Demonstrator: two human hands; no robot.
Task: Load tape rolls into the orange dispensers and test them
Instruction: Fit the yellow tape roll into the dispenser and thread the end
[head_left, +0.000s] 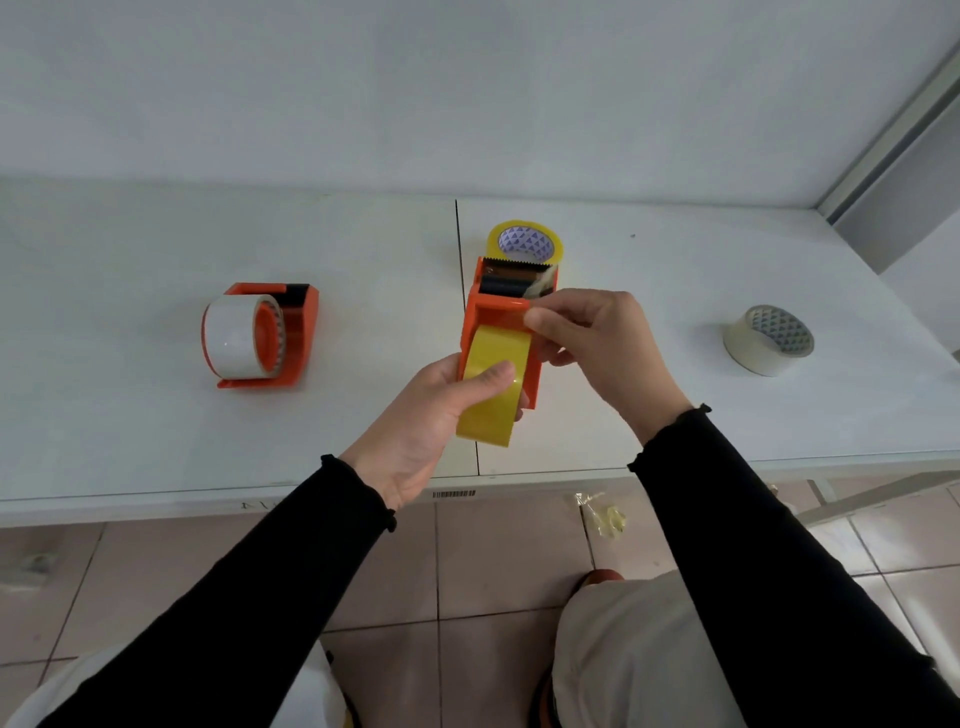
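Observation:
My left hand (436, 415) grips an orange dispenser (485, 306) that holds a yellow tape roll (493, 395), thumb pressed on the roll. It is lifted above the white table's (156, 431) front edge. My right hand (597, 343) pinches the tape end at the dispenser's right side, just behind the black roller and serrated blade. A second orange dispenser (298, 332) with a clear roll (236, 335) loaded lies on the table to the left. A loose yellow roll (524, 236) stands just beyond the held dispenser. A cream roll (769, 340) lies flat at the right.
A seam (465, 312) runs front to back across the table's middle. A white wall (467, 93) rises right behind the table. Crumpled tape scraps (605, 514) lie on the tiled floor under the front edge, near my knees.

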